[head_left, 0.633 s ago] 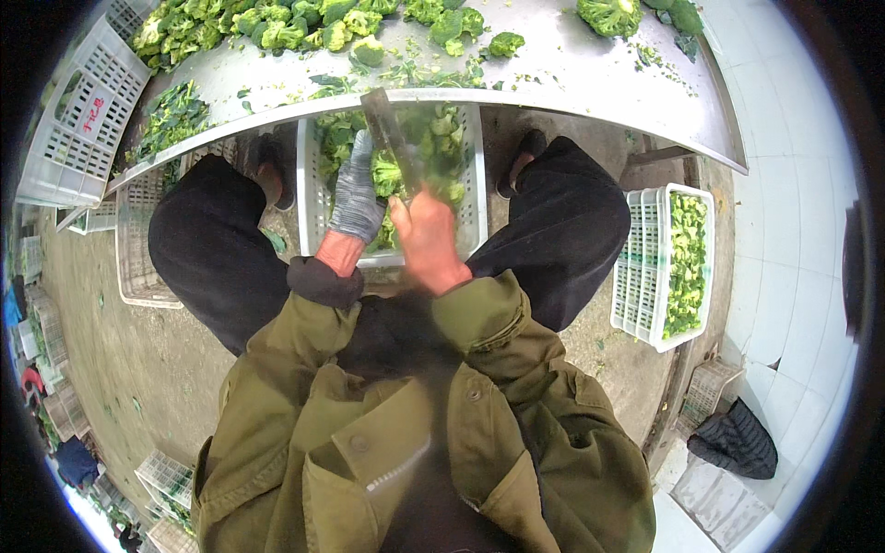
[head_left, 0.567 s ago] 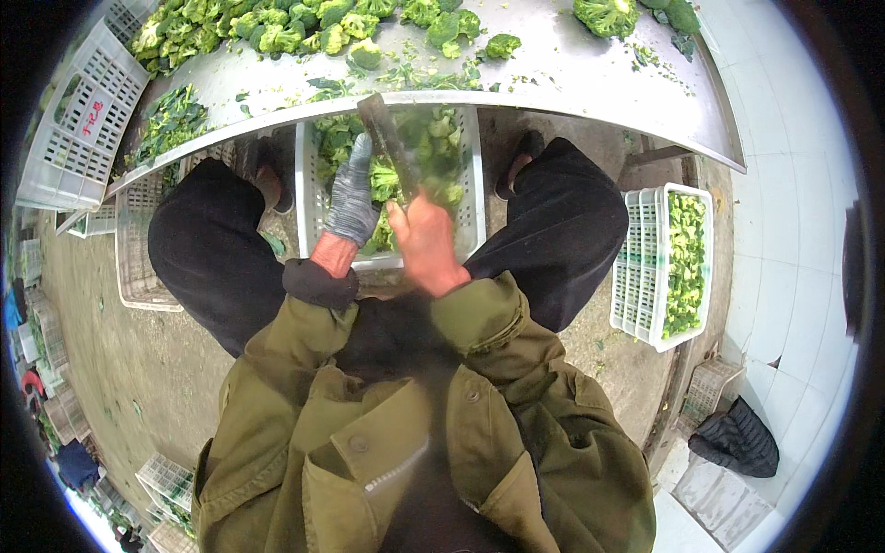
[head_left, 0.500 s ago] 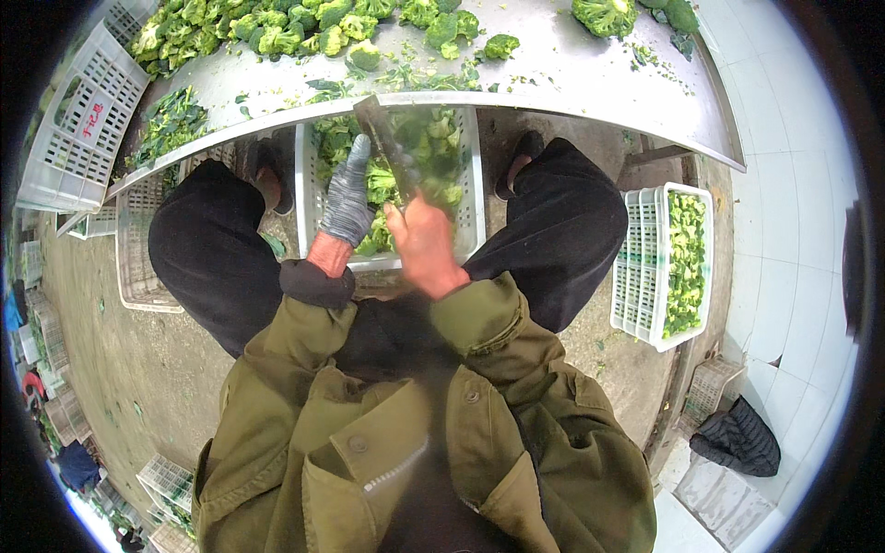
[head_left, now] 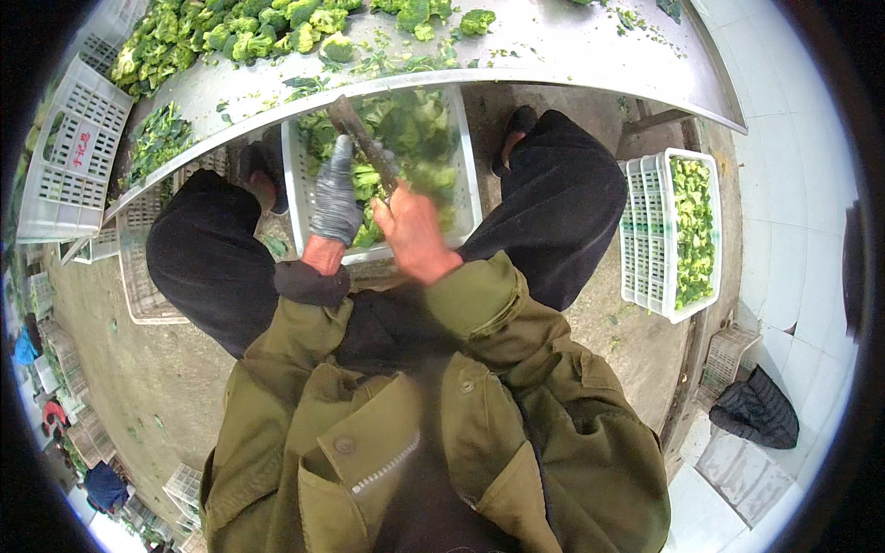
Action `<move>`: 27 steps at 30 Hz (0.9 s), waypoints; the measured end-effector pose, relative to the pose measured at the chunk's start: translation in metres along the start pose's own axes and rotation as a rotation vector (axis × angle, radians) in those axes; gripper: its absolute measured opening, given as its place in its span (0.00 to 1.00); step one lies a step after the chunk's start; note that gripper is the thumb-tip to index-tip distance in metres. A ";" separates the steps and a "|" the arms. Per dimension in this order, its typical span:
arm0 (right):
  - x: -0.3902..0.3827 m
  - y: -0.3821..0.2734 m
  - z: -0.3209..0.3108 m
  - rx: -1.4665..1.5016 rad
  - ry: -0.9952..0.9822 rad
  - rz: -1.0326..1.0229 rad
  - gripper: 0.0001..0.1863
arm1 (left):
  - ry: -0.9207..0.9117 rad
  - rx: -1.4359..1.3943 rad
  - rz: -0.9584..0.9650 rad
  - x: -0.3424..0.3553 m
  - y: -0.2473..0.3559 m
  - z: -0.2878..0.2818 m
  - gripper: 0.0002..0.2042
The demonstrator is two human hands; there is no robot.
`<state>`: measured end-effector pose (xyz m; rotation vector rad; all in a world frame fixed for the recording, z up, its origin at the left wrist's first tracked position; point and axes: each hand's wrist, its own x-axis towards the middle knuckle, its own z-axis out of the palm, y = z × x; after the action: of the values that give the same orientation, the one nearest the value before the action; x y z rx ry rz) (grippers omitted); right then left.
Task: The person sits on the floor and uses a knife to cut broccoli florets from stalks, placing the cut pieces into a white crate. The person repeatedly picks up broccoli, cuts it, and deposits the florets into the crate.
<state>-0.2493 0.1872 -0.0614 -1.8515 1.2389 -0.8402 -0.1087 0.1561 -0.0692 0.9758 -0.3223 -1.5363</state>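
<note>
The desk's front edge point(head_left: 442, 79) curves across just ahead of both hands, and the knife's point(head_left: 363, 140) far end reaches up to it in the view; whether they touch, I cannot tell. The right hand point(head_left: 413, 230) has its fingers closed round the knife's handle, the blade slanting forward and left. The left hand point(head_left: 336, 195), in a grey glove, points forward with its fingers close together, just left of the blade; whether they pinch a broccoli piece point(head_left: 367, 181) beside them, I cannot tell.

Both hands work over a white crate point(head_left: 469, 170) standing between the left leg point(head_left: 207, 249) and the right leg point(head_left: 562, 212). Its side walls bound the room around the hands, and its near rim lies close to the wrists. Strips of floor show between the crate and the shoes.

That crate holds broccoli, partly blurred behind the knife. Well to the right, another white crate point(head_left: 645, 235) is filled with small green pieces point(head_left: 693, 230). On the left, a slatted crate point(head_left: 78, 152) leans beside the desk, near leafy scraps point(head_left: 159, 138). A broccoli pile point(head_left: 198, 41) covers the desk's far left; crumbs and loose florets lie rightward.
</note>
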 end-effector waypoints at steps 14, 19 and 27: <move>0.000 0.002 0.008 0.013 0.084 0.096 0.12 | -0.100 -0.390 -0.104 0.017 -0.019 -0.025 0.30; 0.000 -0.005 -0.012 0.187 0.273 0.089 0.10 | 0.076 -0.281 -0.136 0.026 -0.026 -0.042 0.31; 0.013 0.004 -0.041 0.280 0.488 0.131 0.11 | -0.253 -0.169 -0.030 0.102 -0.021 -0.011 0.31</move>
<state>-0.2808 0.1654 -0.0423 -1.3680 1.4274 -1.3681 -0.1067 0.0710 -0.1309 0.6584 -0.3500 -1.6888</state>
